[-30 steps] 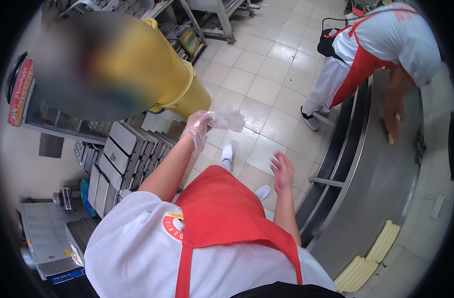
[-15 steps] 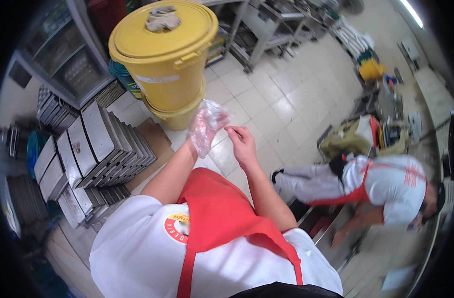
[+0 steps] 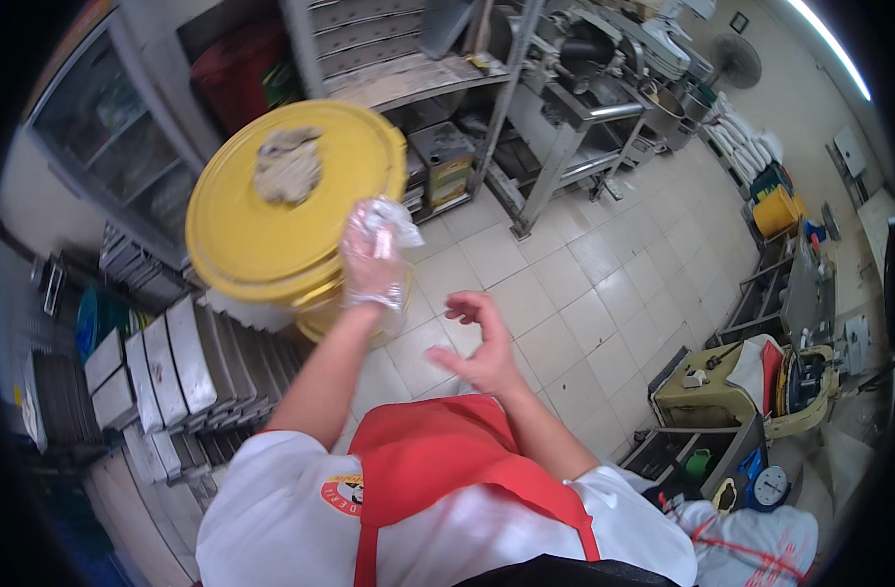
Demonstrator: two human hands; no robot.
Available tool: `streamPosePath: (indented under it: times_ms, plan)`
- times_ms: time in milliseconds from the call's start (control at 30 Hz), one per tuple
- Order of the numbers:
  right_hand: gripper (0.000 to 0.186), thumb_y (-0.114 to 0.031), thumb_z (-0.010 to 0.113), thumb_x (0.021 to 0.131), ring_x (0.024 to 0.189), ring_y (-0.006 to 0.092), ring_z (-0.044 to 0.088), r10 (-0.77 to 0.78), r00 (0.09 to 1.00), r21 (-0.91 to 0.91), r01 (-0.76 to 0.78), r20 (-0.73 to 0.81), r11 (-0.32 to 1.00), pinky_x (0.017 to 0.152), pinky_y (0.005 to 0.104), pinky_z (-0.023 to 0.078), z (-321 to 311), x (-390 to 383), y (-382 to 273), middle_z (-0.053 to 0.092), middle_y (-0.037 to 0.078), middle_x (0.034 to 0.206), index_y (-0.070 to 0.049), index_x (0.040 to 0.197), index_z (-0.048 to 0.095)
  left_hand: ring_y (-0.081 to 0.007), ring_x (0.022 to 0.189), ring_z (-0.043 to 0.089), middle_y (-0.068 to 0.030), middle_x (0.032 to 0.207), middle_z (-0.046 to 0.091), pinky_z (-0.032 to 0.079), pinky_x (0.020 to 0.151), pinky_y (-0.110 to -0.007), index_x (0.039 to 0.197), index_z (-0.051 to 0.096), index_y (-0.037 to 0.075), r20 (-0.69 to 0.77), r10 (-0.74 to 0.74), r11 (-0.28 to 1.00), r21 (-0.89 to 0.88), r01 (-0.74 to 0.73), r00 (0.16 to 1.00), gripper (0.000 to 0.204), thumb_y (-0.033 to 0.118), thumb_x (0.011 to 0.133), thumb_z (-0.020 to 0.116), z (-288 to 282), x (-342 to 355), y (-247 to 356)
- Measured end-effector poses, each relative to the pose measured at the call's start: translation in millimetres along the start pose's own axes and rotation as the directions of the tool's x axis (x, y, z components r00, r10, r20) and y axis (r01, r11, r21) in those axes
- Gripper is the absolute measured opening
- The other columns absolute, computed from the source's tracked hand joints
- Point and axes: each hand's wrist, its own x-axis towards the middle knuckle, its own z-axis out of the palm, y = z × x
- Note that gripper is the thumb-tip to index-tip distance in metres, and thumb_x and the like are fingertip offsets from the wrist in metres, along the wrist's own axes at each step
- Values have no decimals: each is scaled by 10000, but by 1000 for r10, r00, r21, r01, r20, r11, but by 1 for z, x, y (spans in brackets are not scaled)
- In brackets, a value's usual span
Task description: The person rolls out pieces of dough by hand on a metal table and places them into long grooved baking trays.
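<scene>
My left hand (image 3: 372, 256) is inside a clear plastic glove, loose and wrinkled around the fingers and wrist. It is raised beside the right edge of a round yellow lid (image 3: 227, 210) on a large yellow bin; whether it touches the rim I cannot tell. Its fingers look extended, with nothing seen in them. My right hand (image 3: 487, 347) is bare and held over the floor in front of my red apron, thumb and fingers apart, holding nothing. A crumpled greyish cloth (image 3: 289, 166) lies on top of the lid.
Stacked metal trays (image 3: 179, 352) stand at the left, below a glass-door cabinet (image 3: 110, 117). Behind the bin is a metal rack (image 3: 369, 44); a wheeled metal table (image 3: 565, 157) stands farther right. A co-worker's white shirt (image 3: 760, 538) shows at lower right, near a dial scale (image 3: 768, 484).
My hands have moved apart: the gloved left one towards the bin lid, the right one lower with its fingers spread. My view has shifted, showing more rack and less of the co-worker.
</scene>
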Motion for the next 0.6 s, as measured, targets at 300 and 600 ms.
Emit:
streamPosePath:
  times_ms: [300,600]
  plan:
    - [529,-101,859,679,910,349,572,-23,998,-505,-14,-67,863,825,467,500,-164,166,161,515,163,1061,-43,1090,532,-128,829,583,-61,973,645,507,733,-325,1065,666,68,295,-687,529,-422,736,664,159,151,1041,533,249,-56,-65]
    - [516,-76,894,793,934,163,624,458,858,-202,-418,234,886,796,314,545,-255,254,315,576,92,1298,-39,1211,593,-269,1009,685,-144,1167,737,538,903,-414,1272,671,51,409,-287,948,249,196,866,315,186,990,635,247,-71,-42]
